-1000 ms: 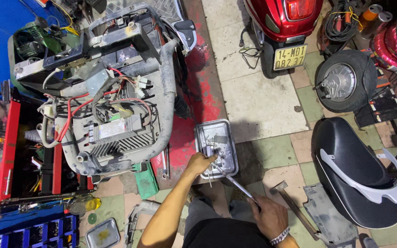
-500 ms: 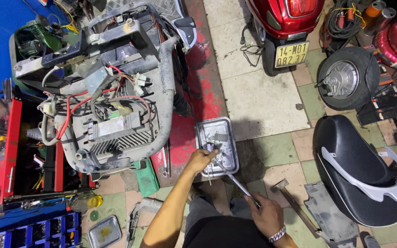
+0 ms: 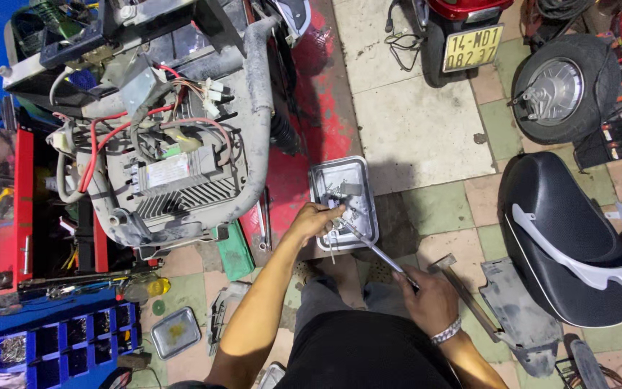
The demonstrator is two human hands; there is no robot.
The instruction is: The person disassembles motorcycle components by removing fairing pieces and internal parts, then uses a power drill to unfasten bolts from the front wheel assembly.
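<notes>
while the left hand (image 3: 316,218) has stayed dipped in the metal tray (image 3: 323,178), fingers pinched narrow on the small screws, the right hand (image 3: 426,299) keeps gripping a long metal tool (image 3: 373,249) aimed in from 5 o'clock. only the view slid. tray sits at 3 o'clock of the stripped scooter frame (image 3: 253,101).

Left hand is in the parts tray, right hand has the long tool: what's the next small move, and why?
Probably pinch one small part and lift it clear. The left hand already rests among loose hardware in the metal tray, while the right hand holds the long tool angled into it.
</notes>
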